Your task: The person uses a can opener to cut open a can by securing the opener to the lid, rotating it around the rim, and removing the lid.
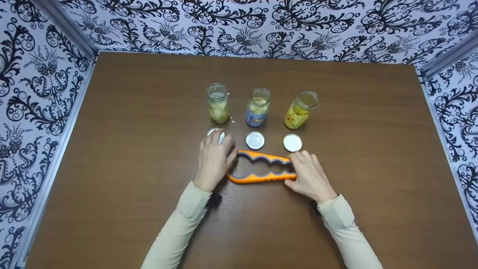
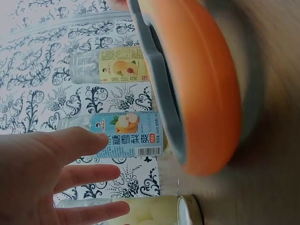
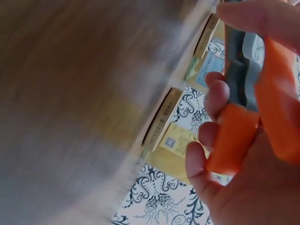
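Observation:
My right hand (image 1: 309,175) grips the handle ends of an orange jar opener (image 1: 261,178) with grey wavy inner edges. In the right wrist view its fingers wrap the orange handles (image 3: 234,140). Beside the opener's rounded end is my left hand (image 1: 214,160), reaching over the left lid (image 1: 211,131) and partly hiding it. Its fingers (image 2: 89,178) look spread and hold nothing in the left wrist view. Two more lids, a middle one (image 1: 255,140) and a right one (image 1: 292,142), lie white side up in front of the jars.
Three uncapped glass jars stand in a row behind the lids: a left jar with pale fruit (image 1: 218,108), a blue-labelled jar (image 1: 257,112) and a yellow-labelled jar (image 1: 298,112). Patterned walls (image 1: 239,30) border the brown table (image 1: 130,112) at the back and sides.

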`<state>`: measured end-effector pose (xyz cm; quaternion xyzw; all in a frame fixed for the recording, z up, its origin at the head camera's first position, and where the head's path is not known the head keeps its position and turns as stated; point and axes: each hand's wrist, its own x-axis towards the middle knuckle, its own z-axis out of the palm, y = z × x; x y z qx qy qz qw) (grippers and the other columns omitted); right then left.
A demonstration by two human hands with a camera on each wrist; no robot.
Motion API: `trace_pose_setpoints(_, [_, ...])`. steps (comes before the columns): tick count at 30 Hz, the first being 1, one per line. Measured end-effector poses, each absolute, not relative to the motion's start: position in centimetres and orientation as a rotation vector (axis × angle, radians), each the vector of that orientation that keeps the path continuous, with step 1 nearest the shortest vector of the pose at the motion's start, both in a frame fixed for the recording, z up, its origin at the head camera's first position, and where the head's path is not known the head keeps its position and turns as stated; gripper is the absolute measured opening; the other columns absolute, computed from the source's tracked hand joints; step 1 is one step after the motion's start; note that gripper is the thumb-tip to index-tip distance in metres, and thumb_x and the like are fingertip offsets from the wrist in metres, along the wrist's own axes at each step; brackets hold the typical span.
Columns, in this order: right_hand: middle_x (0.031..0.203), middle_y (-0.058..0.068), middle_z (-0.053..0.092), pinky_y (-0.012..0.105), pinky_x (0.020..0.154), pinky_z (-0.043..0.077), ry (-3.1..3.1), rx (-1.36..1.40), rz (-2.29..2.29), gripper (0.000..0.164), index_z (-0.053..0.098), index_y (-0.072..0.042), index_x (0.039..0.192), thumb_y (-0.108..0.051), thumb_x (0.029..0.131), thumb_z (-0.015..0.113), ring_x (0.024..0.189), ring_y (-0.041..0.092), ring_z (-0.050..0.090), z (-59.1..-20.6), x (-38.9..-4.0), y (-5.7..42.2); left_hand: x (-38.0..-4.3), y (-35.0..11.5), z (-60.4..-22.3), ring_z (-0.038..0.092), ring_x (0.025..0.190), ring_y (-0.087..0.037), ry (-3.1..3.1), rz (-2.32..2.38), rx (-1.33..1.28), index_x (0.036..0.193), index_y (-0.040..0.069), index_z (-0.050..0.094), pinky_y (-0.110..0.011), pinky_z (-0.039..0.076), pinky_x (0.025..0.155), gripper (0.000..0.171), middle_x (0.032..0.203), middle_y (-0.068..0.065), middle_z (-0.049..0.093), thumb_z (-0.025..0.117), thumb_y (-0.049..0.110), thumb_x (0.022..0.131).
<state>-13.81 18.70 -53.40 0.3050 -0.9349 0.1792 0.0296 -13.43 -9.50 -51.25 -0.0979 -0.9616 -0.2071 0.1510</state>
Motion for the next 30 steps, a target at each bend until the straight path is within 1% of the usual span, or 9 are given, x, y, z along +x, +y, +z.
trace_pose_setpoints(3, [0.095, 0.008, 0.057, 0.042, 0.075, 0.036, -2.924, 0.956, 0.569, 0.050, 0.058, -0.001, 0.107, -0.017, 0.064, 0.078, 0.086, 0.028, 0.045, -53.3, -13.8, 18.3, -13.3, -9.6, -51.2, 0.052, 0.115, -0.037, -2.769, -0.580, -0.289, 0.112, 0.008, 0.066, -0.054, 0.043, 0.090, 0.033, 0.123, -0.021, 0.058, 0.074, 0.023, 0.084])
trace_pose_setpoints(7, [0.098, 0.008, 0.056, 0.043, 0.076, 0.037, -2.965, 0.967, 0.567, 0.050, 0.059, -0.001, 0.108, -0.019, 0.066, 0.079, 0.090, 0.029, 0.046, -53.2, -14.0, 17.9, -13.2, -9.7, -51.3, 0.052, 0.115, -0.037, -2.779, -0.574, -0.293, 0.113, 0.008, 0.066, -0.054, 0.043, 0.091, 0.033, 0.122, -0.021, 0.058, 0.074, 0.024, 0.085])
trace_pose_setpoints(12, [0.101, 0.010, 0.054, 0.045, 0.074, 0.039, -3.008, 0.983, 0.532, 0.052, 0.060, 0.000, 0.107, -0.023, 0.066, 0.083, 0.092, 0.031, 0.046, -53.1, -14.0, 17.7, -13.1, -9.8, -51.5, 0.052, 0.116, -0.038, -2.803, -0.571, -0.285, 0.113, 0.009, 0.065, -0.054, 0.042, 0.091, 0.033, 0.123, -0.020, 0.058, 0.073, 0.025, 0.085])
trace_pose_setpoints(18, [0.102, 0.010, 0.055, 0.045, 0.074, 0.040, -3.050, 0.970, 0.524, 0.053, 0.061, 0.000, 0.108, -0.024, 0.068, 0.084, 0.093, 0.031, 0.047, -53.1, -13.9, 17.6, -12.9, -9.8, -51.5, 0.052, 0.116, -0.040, -2.816, -0.572, -0.283, 0.113, 0.009, 0.065, -0.054, 0.042, 0.093, 0.031, 0.123, -0.020, 0.058, 0.072, 0.026, 0.087])
trace_pose_setpoints(24, [0.106, 0.009, 0.057, 0.046, 0.075, 0.039, -3.020, 0.971, 0.578, 0.055, 0.063, -0.001, 0.115, -0.023, 0.069, 0.083, 0.096, 0.030, 0.050, -53.2, -13.9, 17.6, -12.9, -10.0, -51.8, 0.052, 0.116, -0.038, -2.814, -0.604, -0.270, 0.113, 0.009, 0.067, -0.054, 0.043, 0.091, 0.032, 0.124, -0.020, 0.057, 0.074, 0.023, 0.085])
trace_pose_setpoints(30, [0.112, 0.008, 0.058, 0.047, 0.077, 0.038, -2.993, 0.985, 0.621, 0.059, 0.062, -0.003, 0.122, -0.023, 0.071, 0.083, 0.101, 0.029, 0.051, -52.9, -13.8, 17.8, -12.9, -10.4, -52.0, 0.053, 0.113, -0.041, -2.796, -0.612, -0.276, 0.112, 0.008, 0.067, -0.054, 0.043, 0.090, 0.033, 0.123, -0.022, 0.057, 0.075, 0.023, 0.084])
